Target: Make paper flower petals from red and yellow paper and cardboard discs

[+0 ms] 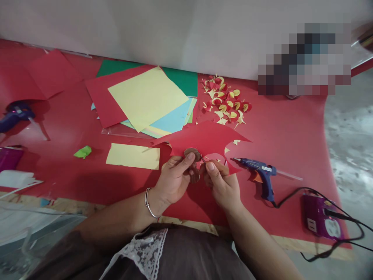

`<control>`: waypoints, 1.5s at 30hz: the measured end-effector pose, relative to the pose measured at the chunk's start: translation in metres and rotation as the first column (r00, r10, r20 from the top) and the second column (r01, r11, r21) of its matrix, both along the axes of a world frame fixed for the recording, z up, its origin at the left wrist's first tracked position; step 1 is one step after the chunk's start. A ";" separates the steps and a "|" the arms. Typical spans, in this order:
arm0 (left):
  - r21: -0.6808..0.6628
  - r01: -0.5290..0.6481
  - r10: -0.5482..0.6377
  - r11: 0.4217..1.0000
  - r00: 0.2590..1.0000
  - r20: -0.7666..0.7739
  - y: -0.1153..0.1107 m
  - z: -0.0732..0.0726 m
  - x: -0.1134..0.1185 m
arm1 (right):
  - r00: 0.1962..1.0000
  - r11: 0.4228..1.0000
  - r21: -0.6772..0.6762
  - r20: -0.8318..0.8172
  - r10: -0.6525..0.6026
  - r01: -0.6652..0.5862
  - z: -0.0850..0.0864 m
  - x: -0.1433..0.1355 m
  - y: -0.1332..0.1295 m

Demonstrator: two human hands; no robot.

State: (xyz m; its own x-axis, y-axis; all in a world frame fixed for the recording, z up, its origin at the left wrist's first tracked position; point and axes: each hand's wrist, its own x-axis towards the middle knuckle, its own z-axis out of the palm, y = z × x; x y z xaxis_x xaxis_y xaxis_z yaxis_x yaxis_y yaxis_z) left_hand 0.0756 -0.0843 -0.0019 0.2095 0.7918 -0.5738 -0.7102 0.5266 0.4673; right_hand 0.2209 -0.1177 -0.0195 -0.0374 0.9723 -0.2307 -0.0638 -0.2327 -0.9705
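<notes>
My left hand (176, 177) is closed, its thumb pressing on a brown round piece (191, 154). More brown shows below its fingers. Close beside it, my right hand (223, 184) is pinched around a thin dark piece (203, 158) that reaches toward the brown one; its exact kind is unclear. Just beyond both hands lies a red paper sheet (204, 136) with curved cut-out edges. To the right of my right hand, a blue glue gun (259, 171) rests with its nozzle pointing left and a clear glue stick out its back.
Coloured sheets (147, 97) are stacked at the back. Small red and yellow paper pieces (227, 99) lie right of them. A yellow strip (132, 156) and green scrap (83, 152) are left. Another glue gun (17, 114) is far left; a purple power box (316, 217) with black cables sits right.
</notes>
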 end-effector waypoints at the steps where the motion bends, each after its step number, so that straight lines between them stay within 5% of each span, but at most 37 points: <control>1: 0.006 -0.005 0.005 1.000 1.000 -0.009 0.000 -0.001 0.000 | 1.000 1.000 -0.002 -0.002 0.000 0.000 0.001 -0.001 0.000; 26: 0.121 -0.007 0.028 0.993 0.985 -0.169 0.000 -0.005 0.000 | 0.998 0.999 -0.030 0.043 -0.037 0.039 0.003 -0.001 0.003; 34: 0.292 0.165 -0.042 0.942 0.922 -0.384 -0.002 -0.019 -0.009 | 0.978 0.996 -0.004 0.188 -0.087 0.089 0.000 0.005 0.000; 45: 0.295 0.309 -0.109 0.904 0.834 -0.541 0.009 -0.009 -0.019 | 0.957 0.998 0.016 0.285 -0.060 0.058 0.006 0.013 0.005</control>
